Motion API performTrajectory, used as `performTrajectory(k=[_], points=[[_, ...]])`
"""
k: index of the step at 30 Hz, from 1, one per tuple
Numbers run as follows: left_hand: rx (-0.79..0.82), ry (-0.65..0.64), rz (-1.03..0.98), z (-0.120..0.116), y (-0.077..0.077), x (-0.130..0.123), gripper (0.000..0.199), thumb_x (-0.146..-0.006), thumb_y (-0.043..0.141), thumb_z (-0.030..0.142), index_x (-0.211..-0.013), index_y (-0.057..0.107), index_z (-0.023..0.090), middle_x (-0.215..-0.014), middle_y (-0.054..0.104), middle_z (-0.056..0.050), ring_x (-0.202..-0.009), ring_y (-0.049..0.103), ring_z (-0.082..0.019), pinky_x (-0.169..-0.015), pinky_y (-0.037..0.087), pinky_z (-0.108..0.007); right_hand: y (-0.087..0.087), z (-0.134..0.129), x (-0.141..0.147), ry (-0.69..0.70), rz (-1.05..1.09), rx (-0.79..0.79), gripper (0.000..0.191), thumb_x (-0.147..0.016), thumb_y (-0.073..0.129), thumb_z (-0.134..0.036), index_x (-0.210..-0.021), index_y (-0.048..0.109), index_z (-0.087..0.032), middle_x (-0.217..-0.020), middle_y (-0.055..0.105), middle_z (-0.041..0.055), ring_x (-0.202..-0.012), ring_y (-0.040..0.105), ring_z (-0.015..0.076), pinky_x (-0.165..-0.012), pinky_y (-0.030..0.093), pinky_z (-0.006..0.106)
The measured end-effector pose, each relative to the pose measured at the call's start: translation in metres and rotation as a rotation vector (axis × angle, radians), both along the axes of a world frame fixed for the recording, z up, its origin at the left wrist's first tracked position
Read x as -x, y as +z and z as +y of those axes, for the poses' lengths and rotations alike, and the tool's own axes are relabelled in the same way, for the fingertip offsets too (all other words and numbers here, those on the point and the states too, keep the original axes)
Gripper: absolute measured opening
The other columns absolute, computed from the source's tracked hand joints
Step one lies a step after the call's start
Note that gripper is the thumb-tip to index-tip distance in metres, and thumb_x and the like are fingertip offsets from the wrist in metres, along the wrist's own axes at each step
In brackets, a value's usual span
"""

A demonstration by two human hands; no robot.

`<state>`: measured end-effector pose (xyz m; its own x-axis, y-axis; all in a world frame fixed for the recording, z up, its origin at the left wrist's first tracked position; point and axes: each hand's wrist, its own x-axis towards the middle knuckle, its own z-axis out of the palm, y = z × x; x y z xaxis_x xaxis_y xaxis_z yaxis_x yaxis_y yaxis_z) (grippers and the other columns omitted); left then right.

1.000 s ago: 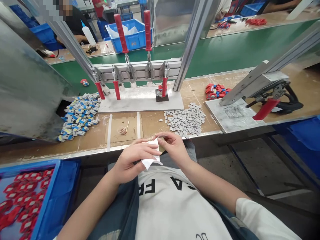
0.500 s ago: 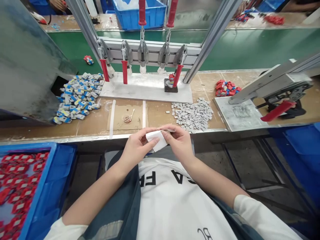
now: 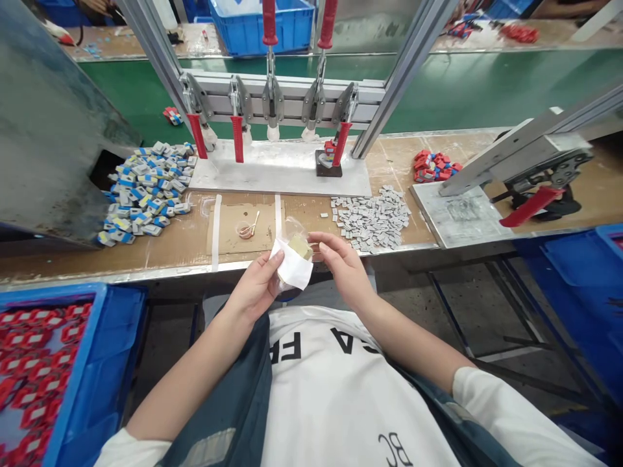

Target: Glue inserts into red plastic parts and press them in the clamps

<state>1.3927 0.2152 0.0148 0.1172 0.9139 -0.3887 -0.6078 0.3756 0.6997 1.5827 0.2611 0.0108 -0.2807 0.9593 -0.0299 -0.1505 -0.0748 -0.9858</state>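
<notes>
My left hand (image 3: 257,282) pinches a white paper piece (image 3: 296,269) together with a crinkled clear plastic bag (image 3: 293,227), just past the bench's front edge. A flat yellowish piece (image 3: 300,246) shows above the white paper. At its right edge, the curled fingertips of my right hand (image 3: 343,266) come close together; what lies between them is too small to make out. On a cardboard sheet (image 3: 226,237) beyond my hands lies a small round clear dish (image 3: 244,229), with a cotton swab (image 3: 256,222) leaning on it.
Grey-and-blue parts (image 3: 148,191) are heaped left, small grey tiles (image 3: 372,217) right. Toggle clamps (image 3: 272,97) hang over a metal plate (image 3: 272,168); another clamp press (image 3: 525,175) stands right. A blue crate (image 3: 102,363) holds red parts. Beyond runs a green belt (image 3: 477,87).
My hands have moved apart slightly. The white paper has tilted in my left hand, and the yellowish piece and clear plastic now show above it. My right hand has shifted off the paper to the right.
</notes>
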Motion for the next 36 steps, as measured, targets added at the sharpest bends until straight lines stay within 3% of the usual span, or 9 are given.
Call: performTrajectory(k=[5, 10, 16, 18, 22, 24, 27, 30, 36], points=[[-0.043, 0.026, -0.024, -0.004, 0.003, -0.005, 0.046, -0.081, 0.094, 0.046, -0.11, 0.079, 0.015, -0.104, 0.083, -0.009, -0.089, 0.078, -0.02, -0.08, 0.062, -0.028, -0.003, -0.01, -0.003, 0.081, 0.01, -0.026, 0.049, -0.087, 0.081, -0.059, -0.12, 0.071, -0.025, -0.113, 0.074, 0.0065, -0.097, 0.07, 0.0202, -0.082, 0.062, 0.032], [-0.068, 0.068, 0.079, -0.008, 0.006, -0.01, 0.049, -0.076, 0.098, 0.043, -0.111, 0.078, 0.016, -0.099, 0.083, -0.007, -0.077, 0.074, -0.013, -0.069, 0.059, -0.02, -0.01, -0.014, -0.005, 0.099, 0.052, 0.024, 0.048, -0.084, 0.086, -0.055, -0.113, 0.066, -0.024, -0.1, 0.07, 0.0037, -0.086, 0.067, 0.0172, -0.075, 0.06, 0.029], [-0.178, 0.026, 0.4, -0.006, 0.021, -0.008, 0.049, -0.079, 0.095, 0.045, -0.115, 0.08, 0.015, -0.1, 0.082, -0.008, -0.083, 0.074, -0.018, -0.076, 0.059, -0.026, 0.003, 0.003, -0.021, 0.018, -0.123, -0.292, 0.034, -0.091, 0.081, -0.05, -0.113, 0.076, -0.025, -0.12, 0.065, 0.0073, -0.113, 0.065, 0.0211, -0.096, 0.058, 0.034], [-0.247, 0.015, 0.539, -0.003, 0.028, -0.007, 0.049, -0.081, 0.093, 0.046, -0.117, 0.081, 0.016, -0.103, 0.082, -0.008, -0.088, 0.074, -0.02, -0.081, 0.058, -0.028, 0.009, 0.012, -0.023, 0.071, -0.158, -0.324, 0.031, -0.09, 0.082, -0.048, -0.108, 0.077, -0.024, -0.114, 0.069, 0.0069, -0.109, 0.067, 0.0213, -0.09, 0.059, 0.033], [-0.318, 0.028, 0.694, 0.0, 0.032, -0.004, 0.042, -0.09, 0.083, 0.053, -0.11, 0.082, 0.016, -0.095, 0.08, -0.005, -0.086, 0.071, -0.02, -0.08, 0.057, -0.028, 0.014, 0.028, -0.018, 0.218, -0.042, -0.1, 0.037, -0.086, 0.084, -0.053, -0.104, 0.073, -0.021, -0.093, 0.073, 0.0032, -0.078, 0.069, 0.0165, -0.058, 0.056, 0.025], [-0.328, 0.104, 0.733, 0.0, 0.027, -0.002, 0.042, -0.094, 0.077, 0.058, -0.097, 0.081, 0.016, -0.084, 0.076, -0.003, -0.08, 0.069, -0.019, -0.075, 0.056, -0.028, 0.012, 0.032, -0.015, 0.257, 0.043, -0.002, 0.042, -0.084, 0.087, -0.053, -0.103, 0.07, -0.021, -0.085, 0.072, 0.0009, -0.067, 0.069, 0.0148, -0.055, 0.057, 0.025], [-0.297, 0.224, 0.6, -0.003, 0.015, 0.0, 0.046, -0.092, 0.076, 0.063, -0.097, 0.081, 0.018, -0.083, 0.076, -0.004, -0.085, 0.071, -0.021, -0.08, 0.058, -0.031, 0.007, 0.028, -0.016, 0.243, 0.147, 0.007, 0.041, -0.084, 0.089, -0.05, -0.102, 0.066, -0.021, -0.081, 0.071, -0.0008, -0.065, 0.072, 0.0149, -0.065, 0.065, 0.031], [-0.283, 0.241, 0.4, -0.008, 0.008, 0.005, 0.046, -0.086, 0.082, 0.061, -0.105, 0.083, 0.02, -0.098, 0.081, -0.008, -0.104, 0.075, -0.028, -0.096, 0.06, -0.039, 0.001, 0.02, -0.019, 0.228, 0.262, -0.037, 0.039, -0.082, 0.091, -0.047, -0.1, 0.066, -0.022, -0.096, 0.071, 0.0017, -0.069, 0.074, 0.0149, -0.069, 0.069, 0.034], [-0.332, -0.001, 0.281, -0.014, 0.015, 0.021, 0.043, -0.079, 0.086, 0.053, -0.102, 0.087, 0.016, -0.105, 0.084, -0.015, -0.115, 0.075, -0.038, -0.104, 0.057, -0.047, -0.014, 0.01, -0.012, 0.257, 0.398, 0.042, 0.048, -0.073, 0.097, -0.05, -0.095, 0.064, -0.022, -0.103, 0.069, 0.0022, -0.07, 0.072, 0.0138, -0.062, 0.07, 0.034]])
